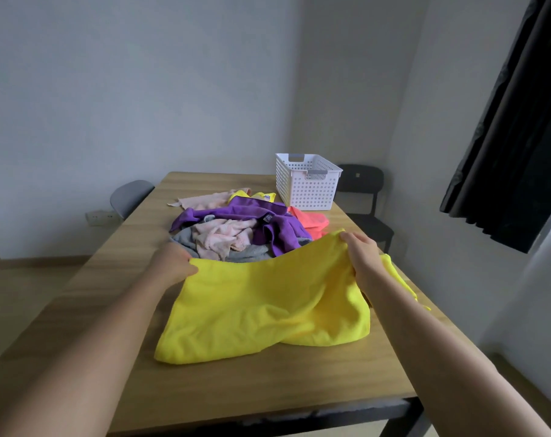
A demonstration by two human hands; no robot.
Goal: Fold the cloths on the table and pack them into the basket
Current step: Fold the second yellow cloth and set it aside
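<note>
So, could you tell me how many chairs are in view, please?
2: a grey chair at the table's left side, a black chair behind the white basket. More may be hidden.

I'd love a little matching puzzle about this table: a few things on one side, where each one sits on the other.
1 front yellow cloth
2 basket
3 purple cloth
4 black chair

a beyond the table
b atop the heap
c gripped by left hand and right hand
d table's far right corner

Pairs: 1-c, 2-d, 3-b, 4-a
</note>
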